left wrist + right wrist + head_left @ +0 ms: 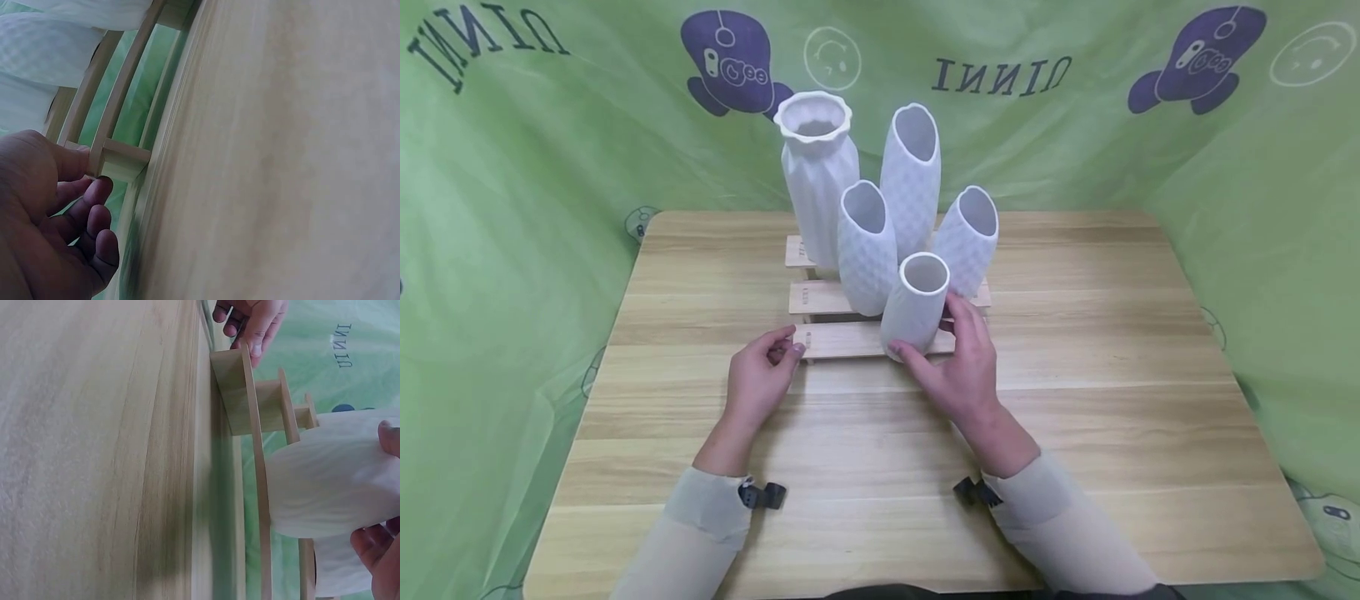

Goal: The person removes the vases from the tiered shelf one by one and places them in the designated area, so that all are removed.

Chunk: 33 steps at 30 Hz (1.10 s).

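A tiered wooden stand (835,340) with three slatted steps bears several white ceramic vases. My left hand (760,375) pinches the left end of its lowest step between thumb and fingers, as the left wrist view also shows. My right hand (964,367) holds a small, round-mouthed vase (916,312) upright on the front step, thumb at its front and fingers on its right side. Behind it are a slant-mouthed vase (868,254) and a shorter slant-mouthed one (968,242), both on the middle step. Farther back rise a tall slant-mouthed vase (912,187) and a fluted, wavy-rimmed vase (820,179).
The stand rests on a light wood-grain table (1075,400), toward its far edge. A green printed cloth (1045,150) hangs behind the table and along both sides. The vases stand close together, some overlapping in the head view.
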Each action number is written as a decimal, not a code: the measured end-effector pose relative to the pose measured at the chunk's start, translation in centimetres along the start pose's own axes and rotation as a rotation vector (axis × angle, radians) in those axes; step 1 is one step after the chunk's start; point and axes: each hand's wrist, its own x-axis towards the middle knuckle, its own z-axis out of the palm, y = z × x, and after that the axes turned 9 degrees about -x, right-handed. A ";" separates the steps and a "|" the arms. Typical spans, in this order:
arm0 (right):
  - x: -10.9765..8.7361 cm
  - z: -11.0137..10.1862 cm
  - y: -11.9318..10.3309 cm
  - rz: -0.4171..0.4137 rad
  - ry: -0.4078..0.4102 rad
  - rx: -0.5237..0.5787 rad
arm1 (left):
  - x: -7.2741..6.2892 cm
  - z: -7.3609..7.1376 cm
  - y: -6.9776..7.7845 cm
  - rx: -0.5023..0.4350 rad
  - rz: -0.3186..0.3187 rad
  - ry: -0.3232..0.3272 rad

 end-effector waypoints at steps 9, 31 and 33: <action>-0.2 0.1 0.1 -0.030 0.037 0.004 | 0.1 0.1 0.0 -0.018 -0.021 -0.003; -1.3 -2.0 0.4 -0.068 0.083 0.022 | 0.0 -0.1 0.0 -0.028 -0.028 -0.001; -1.5 -2.3 0.7 -0.064 0.090 0.014 | 0.0 -0.1 0.0 -0.029 -0.026 -0.001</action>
